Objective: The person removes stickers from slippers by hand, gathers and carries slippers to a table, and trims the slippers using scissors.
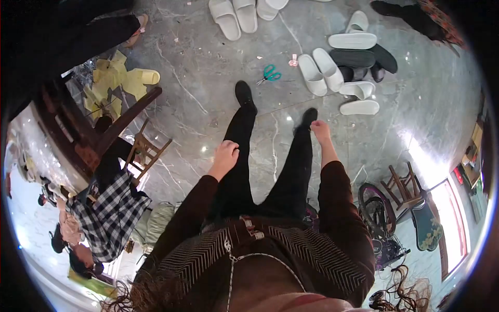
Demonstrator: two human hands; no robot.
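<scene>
My left hand (226,157) hangs over my left thigh, its fingers curled together; whether anything is inside them is too small to tell. On the other side, my right hand (320,131) is above my dark shoe (310,117), with fingertips pinched and whatever they may hold hidden. Teal-handled scissors (269,76) lie on the grey floor beyond my feet. Right of them rest a pair of white slippers (320,72), a black slipper (353,58) and several other slippers.
A wooden table (122,122) stands at the left near yellow scraps (120,75). A person in a checked shirt (112,213) is beside a wooden stool (148,151). Another stool (404,186) and a bicycle wheel (376,209) are at the right.
</scene>
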